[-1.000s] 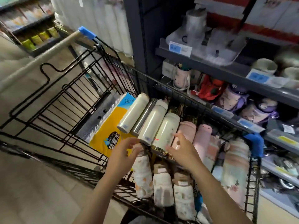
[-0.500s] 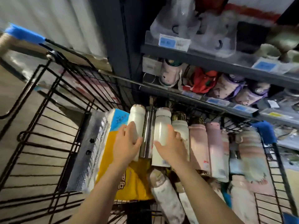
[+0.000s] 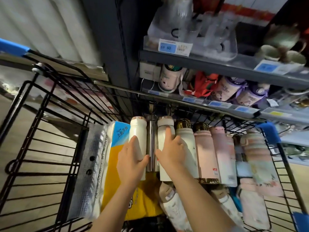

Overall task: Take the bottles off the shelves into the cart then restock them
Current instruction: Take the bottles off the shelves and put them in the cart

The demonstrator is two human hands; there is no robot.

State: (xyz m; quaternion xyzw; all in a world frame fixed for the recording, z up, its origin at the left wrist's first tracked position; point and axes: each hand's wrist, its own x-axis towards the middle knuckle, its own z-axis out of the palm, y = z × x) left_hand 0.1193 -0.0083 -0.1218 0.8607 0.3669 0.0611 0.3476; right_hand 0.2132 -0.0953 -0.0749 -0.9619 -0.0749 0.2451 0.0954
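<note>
Several bottles lie side by side in the black wire cart (image 3: 50, 148). My left hand (image 3: 132, 163) grips a cream bottle (image 3: 138, 129) at the left of the row, thumb against a slim steel bottle (image 3: 152, 141). My right hand (image 3: 172, 151) lies over a second cream bottle (image 3: 164, 124), its fingers reaching onto a cream bottle with a gold cap (image 3: 185, 136); whether they curl round either I cannot tell. Pink bottles (image 3: 204, 153) lie further right. More patterned bottles (image 3: 173, 208) lie under my forearms.
A yellow and blue pack of paper rolls (image 3: 117, 148) lies in the cart left of the bottles. Grey shelves (image 3: 217, 64) stand behind the cart, holding a pale bottle (image 3: 168, 77), purple cups (image 3: 234, 91) and clear jugs (image 3: 200, 30). Blue corner guards (image 3: 269, 133) cap the cart.
Both hands moved forward from the near bottles onto the cream bottles at the far row. The view swung right and closer to the shelves.
</note>
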